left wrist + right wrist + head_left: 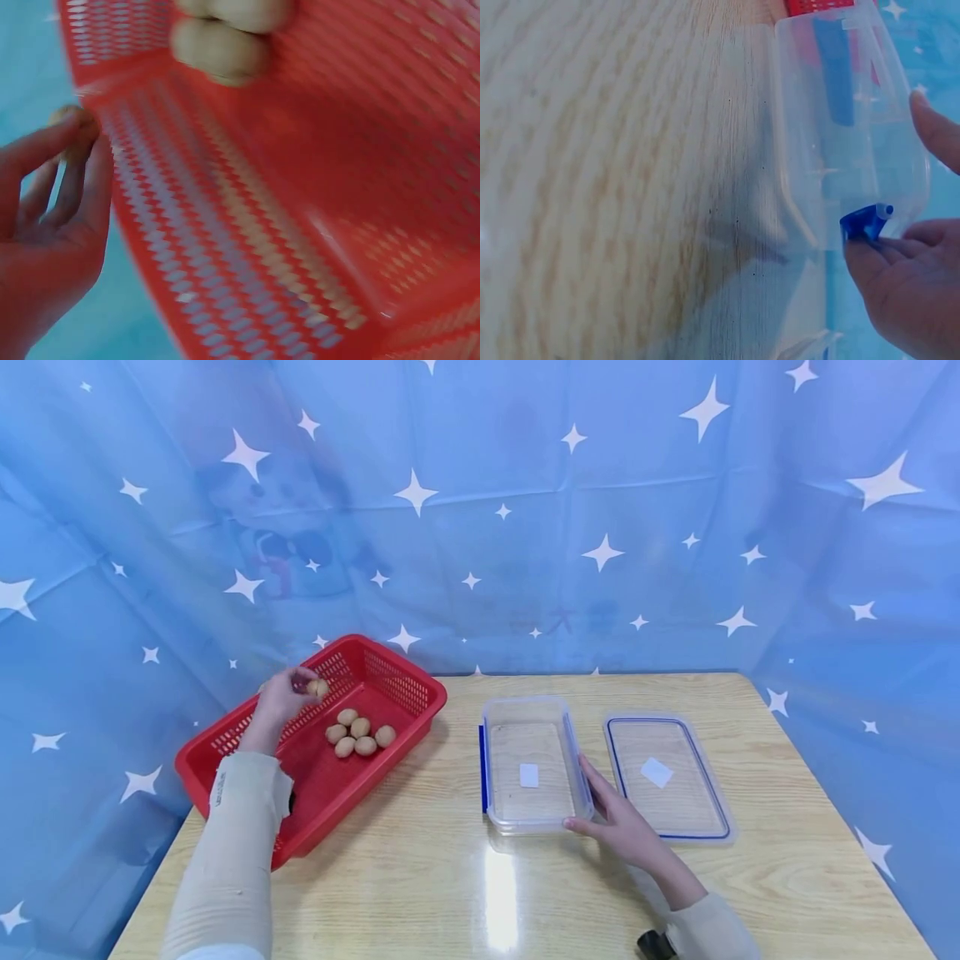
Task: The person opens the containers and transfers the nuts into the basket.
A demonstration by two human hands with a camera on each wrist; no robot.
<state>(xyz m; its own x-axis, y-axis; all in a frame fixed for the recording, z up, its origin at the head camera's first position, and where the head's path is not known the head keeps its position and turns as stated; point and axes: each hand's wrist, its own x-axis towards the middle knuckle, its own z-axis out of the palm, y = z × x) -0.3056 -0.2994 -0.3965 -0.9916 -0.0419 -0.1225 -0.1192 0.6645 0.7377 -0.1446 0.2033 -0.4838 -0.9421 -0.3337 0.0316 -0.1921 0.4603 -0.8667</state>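
My left hand (281, 700) pinches a walnut (75, 133) between thumb and fingertips, up at the far rim of a red perforated basket (311, 793). Inside the basket several walnuts (360, 727) lie clustered toward its right side; some of them (221, 49) also show at the top of the left wrist view. My right hand (617, 822) grips a clear plastic food box (517, 810) at its near right corner, thumb on the near wall and fingers along the right side. Those fingers touch a blue latch (864, 223). The box stands lidless, with a white label on its floor.
To the right of the box a clear lid (678, 810) with a blue seal and a white label lies flat on the wooden table (405, 893). A blue curtain (480, 527) with white stars hangs behind the table and at both sides.
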